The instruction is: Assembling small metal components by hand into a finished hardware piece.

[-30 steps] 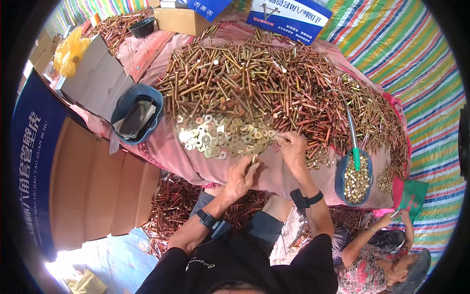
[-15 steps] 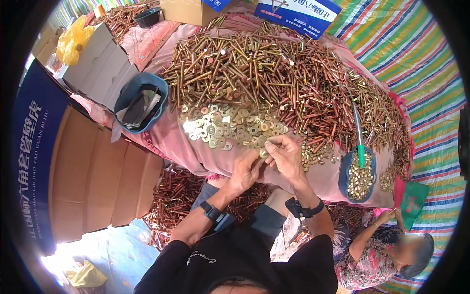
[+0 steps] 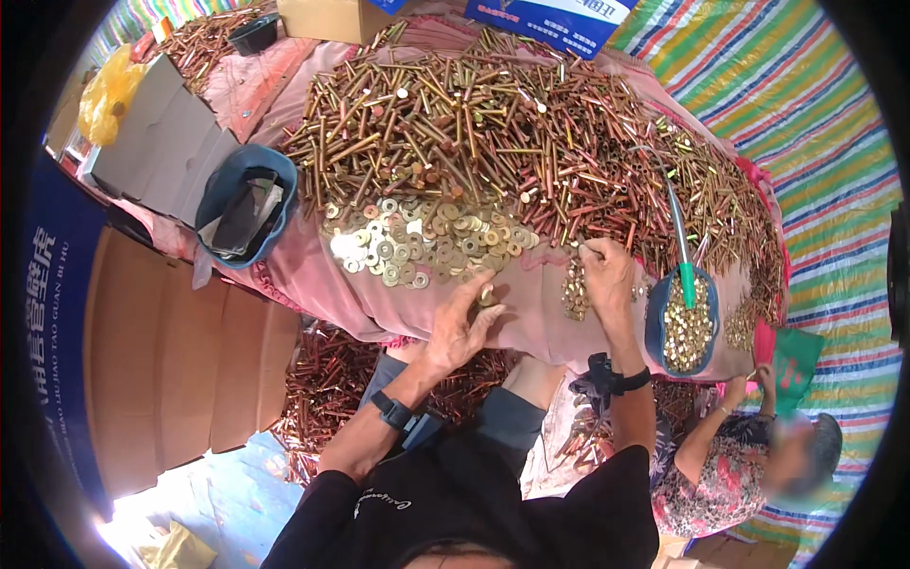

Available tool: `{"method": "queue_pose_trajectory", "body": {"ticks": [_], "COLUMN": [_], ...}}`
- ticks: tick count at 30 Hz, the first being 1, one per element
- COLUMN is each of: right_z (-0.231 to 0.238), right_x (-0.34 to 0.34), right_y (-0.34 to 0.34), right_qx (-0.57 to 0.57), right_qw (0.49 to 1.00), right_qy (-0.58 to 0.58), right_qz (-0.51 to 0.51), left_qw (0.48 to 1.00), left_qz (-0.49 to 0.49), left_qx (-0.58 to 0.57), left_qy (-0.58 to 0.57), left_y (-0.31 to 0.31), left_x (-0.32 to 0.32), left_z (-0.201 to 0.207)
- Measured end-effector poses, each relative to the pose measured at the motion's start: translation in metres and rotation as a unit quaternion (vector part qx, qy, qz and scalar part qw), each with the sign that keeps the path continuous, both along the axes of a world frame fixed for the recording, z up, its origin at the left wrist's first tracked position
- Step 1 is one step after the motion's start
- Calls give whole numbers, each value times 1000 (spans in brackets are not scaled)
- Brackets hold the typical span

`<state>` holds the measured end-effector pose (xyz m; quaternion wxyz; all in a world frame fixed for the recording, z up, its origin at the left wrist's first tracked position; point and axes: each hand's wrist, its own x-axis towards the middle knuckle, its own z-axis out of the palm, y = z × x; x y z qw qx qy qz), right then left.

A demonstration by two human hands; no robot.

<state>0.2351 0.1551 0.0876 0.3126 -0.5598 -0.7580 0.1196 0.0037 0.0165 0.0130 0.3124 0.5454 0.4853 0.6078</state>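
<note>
A: Head view first: where's the piece being handled?

B: The brass-coloured metal piece (image 3: 486, 296) sits between the thumb and fingers of the left hand (image 3: 462, 332), which pinch it loosely. Flat washers (image 3: 408, 247) lie just beyond that hand, to its left.

A: How would it handle?

B: Probably light, stiff and hard to damage, but smooth enough to slip or roll. I'd grip it across its sides with thumb and fingertip.

A: And the right hand (image 3: 609, 275)?

B: Fingers curled, at the near edge of the long bolts (image 3: 427, 123), with small nuts (image 3: 574, 294) just to its left. I can't tell whether the fingertips pinch anything.

A: What differs from half a second ago?

B: The hands met at the piece then; now the right one is apart, farther right.
</note>
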Motion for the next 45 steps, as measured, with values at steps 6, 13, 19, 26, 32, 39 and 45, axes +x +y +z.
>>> {"method": "queue_pose_trajectory", "body": {"ticks": [6,13,19,26,32,39,45], "right_z": [11,3,-4,-16,2,28,43], "right_x": [33,3,-3,-2,-27,-79,-95], "right_y": [-22,-21,-12,-6,-22,-59,-67], "right_qx": [-149,-61,25,37,-216,-263,-152], "right_qw": [987,985,965,936,955,900,945], "right_qy": [47,-158,-247,-295,165,290,152], "right_qz": [-22,40,88,187,117,191,247], "left_qw": [998,998,998,997,995,997,999], "left_qz": [-7,-17,29,18,44,29,26], "left_qx": [-54,-62,16,21,33,40,24], "left_qy": [-12,-20,60,69,79,63,33], "left_y": [0,2,1,1,5,5,3], "left_x": [-4,-5,-3,-4,-1,-1,-1], "left_z": [-2,9,9,4,5,3,-1]}}
